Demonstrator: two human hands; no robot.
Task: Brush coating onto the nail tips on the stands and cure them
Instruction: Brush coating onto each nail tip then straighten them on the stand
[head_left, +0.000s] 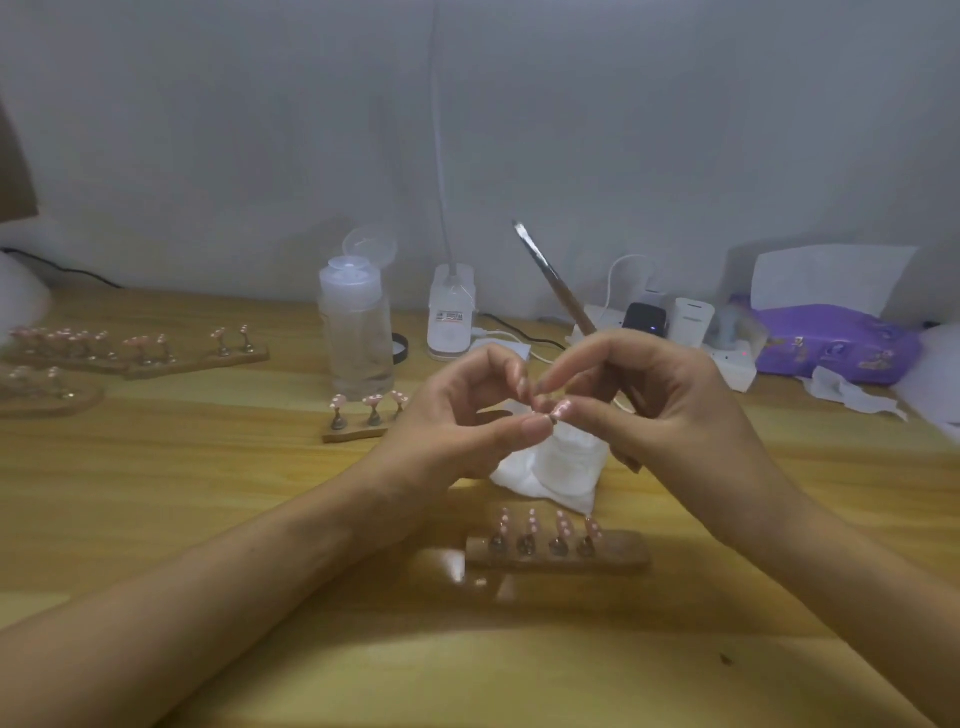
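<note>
Left hand (457, 415) pinches pink, white-dotted nail tip (563, 410) — right hand (660, 405) holds brush (550, 270).

Left forearm (208, 587) and right forearm (831, 561) are angled inward, converging ahead of the body. Left hand (462, 415) is raised with wrist bent, thumb and index finger curled toward each other, and its tips are set against the right hand's. Right hand (649, 395) is mirrored, fingers curled. A brush (558, 291) is gripped in it, with the shaft projecting up and left past the knuckles. A nail tip (563, 410) is pinched where both hands' fingertips meet. Per-finger contact is not resolvable because of blur.
</note>
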